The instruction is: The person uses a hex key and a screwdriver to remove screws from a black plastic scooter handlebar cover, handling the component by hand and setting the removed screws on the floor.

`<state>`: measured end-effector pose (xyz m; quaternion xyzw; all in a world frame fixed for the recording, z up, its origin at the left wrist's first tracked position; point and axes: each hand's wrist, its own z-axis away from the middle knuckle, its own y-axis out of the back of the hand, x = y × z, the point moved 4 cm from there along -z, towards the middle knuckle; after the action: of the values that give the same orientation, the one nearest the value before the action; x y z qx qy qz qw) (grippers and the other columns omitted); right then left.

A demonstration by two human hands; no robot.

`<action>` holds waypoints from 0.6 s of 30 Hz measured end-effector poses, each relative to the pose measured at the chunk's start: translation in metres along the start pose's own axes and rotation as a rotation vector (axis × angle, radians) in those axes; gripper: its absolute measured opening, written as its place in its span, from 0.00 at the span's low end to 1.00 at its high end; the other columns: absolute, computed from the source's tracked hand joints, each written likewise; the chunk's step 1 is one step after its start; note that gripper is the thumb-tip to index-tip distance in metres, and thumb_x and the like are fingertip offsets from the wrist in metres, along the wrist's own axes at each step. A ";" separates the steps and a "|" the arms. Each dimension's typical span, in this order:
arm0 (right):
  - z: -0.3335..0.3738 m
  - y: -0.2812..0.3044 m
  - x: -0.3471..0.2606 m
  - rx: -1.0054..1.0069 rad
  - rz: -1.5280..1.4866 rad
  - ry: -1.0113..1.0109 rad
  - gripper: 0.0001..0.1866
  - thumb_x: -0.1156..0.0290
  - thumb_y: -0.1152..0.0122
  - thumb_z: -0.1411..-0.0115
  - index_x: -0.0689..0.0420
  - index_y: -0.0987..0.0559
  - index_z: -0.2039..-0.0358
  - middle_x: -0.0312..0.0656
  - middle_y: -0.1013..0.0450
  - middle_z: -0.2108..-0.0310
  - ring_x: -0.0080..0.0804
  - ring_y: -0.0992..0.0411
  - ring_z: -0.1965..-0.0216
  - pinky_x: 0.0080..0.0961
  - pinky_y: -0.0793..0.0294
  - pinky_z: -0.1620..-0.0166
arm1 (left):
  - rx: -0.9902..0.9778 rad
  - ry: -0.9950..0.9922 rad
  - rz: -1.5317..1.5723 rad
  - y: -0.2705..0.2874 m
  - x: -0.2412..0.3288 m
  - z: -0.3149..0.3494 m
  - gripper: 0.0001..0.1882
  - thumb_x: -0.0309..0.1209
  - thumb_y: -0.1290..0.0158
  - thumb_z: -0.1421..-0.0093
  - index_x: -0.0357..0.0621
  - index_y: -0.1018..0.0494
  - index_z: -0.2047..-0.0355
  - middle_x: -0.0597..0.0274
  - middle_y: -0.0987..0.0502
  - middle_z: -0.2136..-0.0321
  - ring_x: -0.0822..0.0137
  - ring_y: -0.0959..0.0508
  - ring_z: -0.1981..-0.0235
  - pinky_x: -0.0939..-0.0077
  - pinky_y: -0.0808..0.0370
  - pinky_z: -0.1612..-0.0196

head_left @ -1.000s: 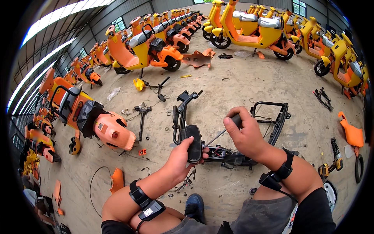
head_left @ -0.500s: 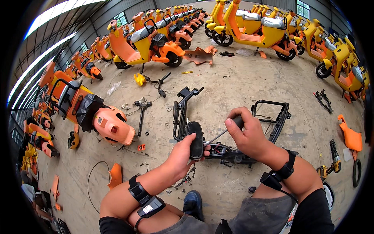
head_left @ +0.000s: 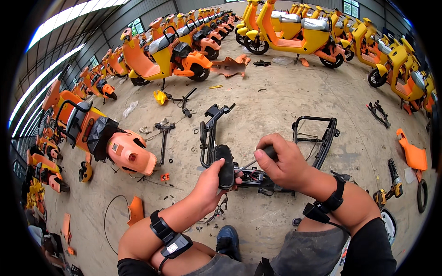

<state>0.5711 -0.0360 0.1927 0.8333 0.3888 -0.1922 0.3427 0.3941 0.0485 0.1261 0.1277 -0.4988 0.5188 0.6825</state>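
My left hand (head_left: 209,184) grips a black, oblong, rounded part (head_left: 225,166), its long side standing up between thumb and fingers. My right hand (head_left: 287,163) is closed around the dark handle of a screwdriver (head_left: 248,164). Its thin metal shaft slopes down to the left, toward the right side of the black part. The tip is hidden near my left fingertips, so contact cannot be made out. Beneath and beyond both hands lies a black metal scooter frame (head_left: 317,118) on the floor, with wiring along its near bar.
A partly stripped orange scooter (head_left: 131,154) is at left. Loose parts lie about: a black fork-like piece (head_left: 164,142), an orange panel (head_left: 136,210), a yellow-black power drill (head_left: 380,198), a shock absorber (head_left: 394,178) and an orange fender (head_left: 411,149). Rows of scooters (head_left: 294,41) stand behind.
The whole view has shifted slightly, with most things now a little farther left. Both hands keep their grips on the black part and the screwdriver.
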 end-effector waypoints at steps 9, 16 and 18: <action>0.002 0.004 0.000 -0.018 -0.019 -0.064 0.09 0.68 0.40 0.37 0.59 0.26 0.62 0.44 0.26 0.75 0.37 0.26 0.78 0.30 0.28 0.73 | 0.010 -0.010 0.021 -0.006 0.001 0.001 0.20 0.43 0.60 0.29 0.38 0.30 0.56 0.54 0.19 0.64 0.66 0.19 0.67 0.69 0.25 0.64; 0.003 0.003 -0.004 -0.041 0.034 0.023 0.10 0.67 0.40 0.37 0.59 0.27 0.61 0.45 0.25 0.74 0.40 0.25 0.76 0.31 0.28 0.72 | 0.022 -0.018 0.022 -0.004 0.001 0.002 0.21 0.44 0.60 0.29 0.36 0.31 0.55 0.55 0.20 0.65 0.66 0.19 0.67 0.69 0.25 0.64; 0.001 0.003 -0.005 -0.092 0.043 -0.046 0.11 0.65 0.41 0.36 0.59 0.27 0.60 0.46 0.24 0.72 0.42 0.24 0.73 0.33 0.27 0.70 | 0.004 -0.011 0.010 -0.003 -0.001 0.000 0.20 0.44 0.60 0.29 0.37 0.31 0.55 0.55 0.20 0.65 0.66 0.19 0.67 0.69 0.25 0.64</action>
<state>0.5706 -0.0408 0.1963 0.8202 0.3712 -0.1859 0.3937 0.3962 0.0467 0.1263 0.1291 -0.5021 0.5226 0.6768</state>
